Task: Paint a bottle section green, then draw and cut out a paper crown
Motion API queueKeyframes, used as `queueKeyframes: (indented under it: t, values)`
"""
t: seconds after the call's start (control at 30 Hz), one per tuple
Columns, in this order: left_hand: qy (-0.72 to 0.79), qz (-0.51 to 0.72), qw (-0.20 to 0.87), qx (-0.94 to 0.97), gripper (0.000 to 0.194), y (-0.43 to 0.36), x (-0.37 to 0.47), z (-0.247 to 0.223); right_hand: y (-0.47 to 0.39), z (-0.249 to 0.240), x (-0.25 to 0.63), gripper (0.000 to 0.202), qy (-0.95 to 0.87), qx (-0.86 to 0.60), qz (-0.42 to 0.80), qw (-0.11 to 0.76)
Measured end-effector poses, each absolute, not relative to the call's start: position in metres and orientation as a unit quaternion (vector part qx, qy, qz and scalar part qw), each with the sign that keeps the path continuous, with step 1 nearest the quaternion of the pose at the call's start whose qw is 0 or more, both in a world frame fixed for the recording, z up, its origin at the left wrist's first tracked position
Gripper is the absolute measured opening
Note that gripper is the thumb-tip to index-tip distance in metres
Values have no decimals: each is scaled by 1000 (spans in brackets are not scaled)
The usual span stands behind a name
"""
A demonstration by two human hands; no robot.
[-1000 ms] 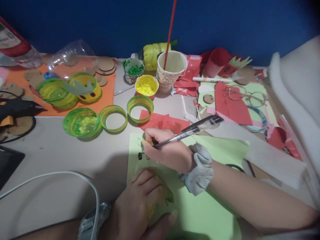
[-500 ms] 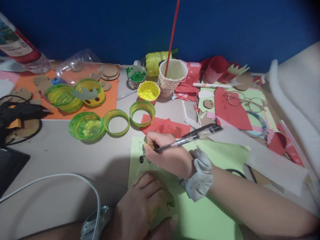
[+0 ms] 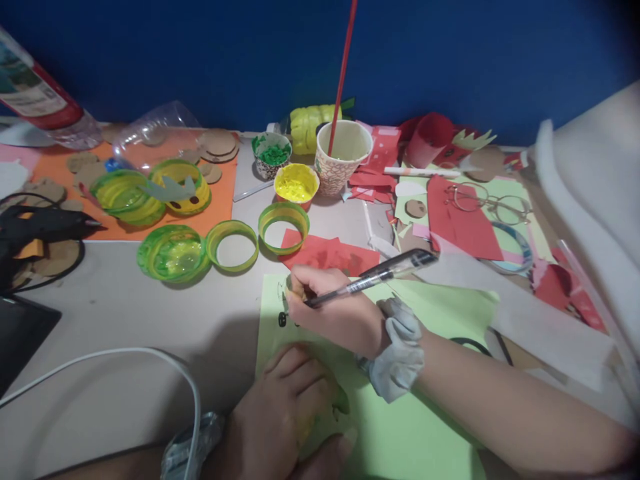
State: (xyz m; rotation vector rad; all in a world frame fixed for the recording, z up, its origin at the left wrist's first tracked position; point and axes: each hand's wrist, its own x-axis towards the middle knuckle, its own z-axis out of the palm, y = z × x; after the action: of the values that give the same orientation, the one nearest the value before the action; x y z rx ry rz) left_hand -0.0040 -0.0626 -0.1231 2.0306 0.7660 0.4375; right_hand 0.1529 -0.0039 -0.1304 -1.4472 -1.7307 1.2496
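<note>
My right hand [image 3: 340,310], a pale scrunchie [image 3: 400,350] at its wrist, is closed around a clear-barrelled pen [image 3: 373,279]. The pen's tip end is hidden by my fingers, over a light green sheet of paper [image 3: 415,427]. Small black drawn marks [image 3: 283,319] show at the sheet's upper left. Lower down, my left hand [image 3: 285,407] lies curled over the same sheet, closed on a yellow-and-green painted piece [image 3: 341,400] that is mostly covered by the fingers. A red paper piece [image 3: 345,257] lies just beyond the pen hand.
Green-yellow painted rings [image 3: 233,247] stand left of the sheet. Behind are a yellow paint cup [image 3: 296,185], a green paint cup [image 3: 273,157] and a paper cup [image 3: 340,167] with a red stick. Glasses [image 3: 493,203] lie right; a glue gun [image 3: 40,227] and white cable [image 3: 125,350] left.
The pen and my right hand have shifted slightly left and down, now covering more of the second drawn mark. My left hand stays in place.
</note>
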Motion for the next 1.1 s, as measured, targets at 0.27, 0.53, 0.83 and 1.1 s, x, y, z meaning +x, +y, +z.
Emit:
queueKeyframes:
  t: [0.27,0.53,0.83,1.1]
  values:
    - [303,167,469,812,13,-60,-4,-119,-4,-131,154,23,-641,-531,474,287]
    - [294,163,492,803,14,-61,-4,-123,-4,-129,154,22,-640,-536,476,276]
    - [298,148,493,804,10,-63,-6,-122,-4,-136,154,21,-585,-532,529,308]
    - [353,138,473,795,5,-69,-4,-111,2,-128,158,34,-423,-474,641,430]
